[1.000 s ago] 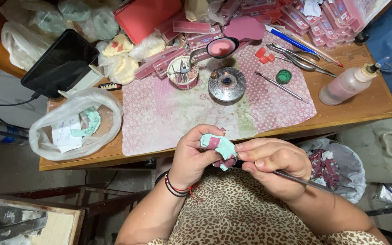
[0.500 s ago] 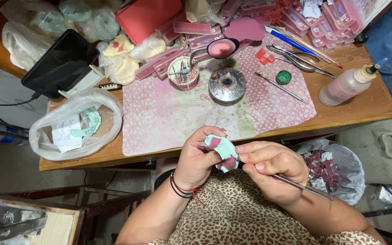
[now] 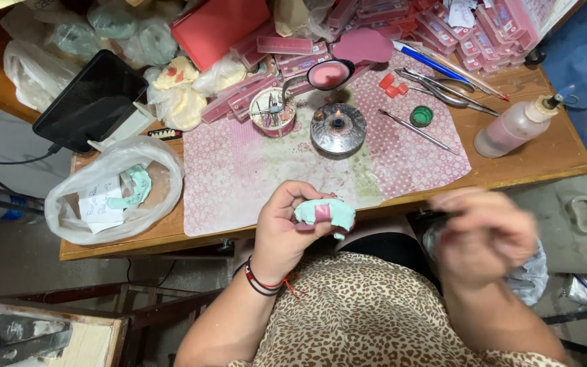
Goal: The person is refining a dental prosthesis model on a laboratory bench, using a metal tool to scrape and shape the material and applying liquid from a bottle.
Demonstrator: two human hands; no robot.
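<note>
My left hand (image 3: 281, 231) holds a pale green mould with a pink wax strip (image 3: 325, 213) just below the table's front edge, above my lap. My right hand (image 3: 484, 234) is blurred with motion, off to the right and clear of the mould, with its fingers curled. The blur hides whether the thin metal tool is still in it. A small round metal burner (image 3: 338, 128) stands on the pink patterned mat (image 3: 239, 177) in front of me.
A white plastic bag (image 3: 113, 190) with green and paper scraps lies at the left. A black tablet (image 3: 90, 98) is behind it. Metal tools (image 3: 443, 95), a green cap (image 3: 420, 116), a pink squeeze bottle (image 3: 514, 128) and pink boxes (image 3: 287, 45) crowd the wooden table (image 3: 545, 156).
My right hand has pulled away from the mould to the right and is now blurred. My left hand has turned the mould and lifted it slightly.
</note>
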